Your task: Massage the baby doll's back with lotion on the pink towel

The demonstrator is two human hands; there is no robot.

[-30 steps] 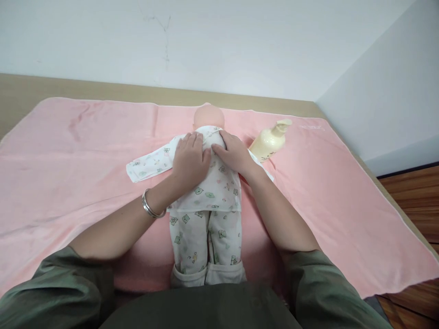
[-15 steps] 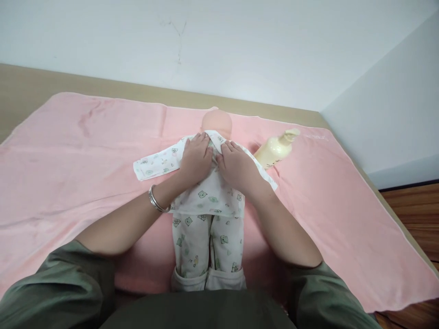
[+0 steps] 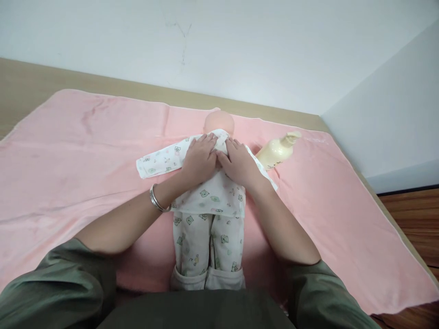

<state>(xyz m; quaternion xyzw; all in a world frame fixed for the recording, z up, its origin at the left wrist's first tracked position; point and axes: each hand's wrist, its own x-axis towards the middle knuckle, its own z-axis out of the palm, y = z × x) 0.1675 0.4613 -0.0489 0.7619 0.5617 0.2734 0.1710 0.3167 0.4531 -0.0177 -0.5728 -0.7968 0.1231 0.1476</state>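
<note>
A doll (image 3: 219, 122) lies on a pink blanket (image 3: 103, 146), its head toward the wall. Over its upper body is a white printed top (image 3: 212, 196), one sleeve stretched out to the left. Patterned trousers (image 3: 195, 242) cover its legs. My left hand (image 3: 200, 157) rests flat on the left of the chest with a silver bangle at the wrist. My right hand (image 3: 240, 162) lies on the right of the chest, fingers extended. Both thumbs nearly meet over the fabric below the collar. The doll's face is not visible.
A pale yellow pump bottle (image 3: 276, 151) lies tilted on the blanket, right of the doll, near my right hand. A wooden surface edge (image 3: 274, 112) runs along the white wall. Brown wood grain (image 3: 411, 214) shows at the far right.
My hands have shifted slightly over the chest, the right thumb now nearer the left hand. The cloth at the collar has changed its fold and lies rounder below the head.
</note>
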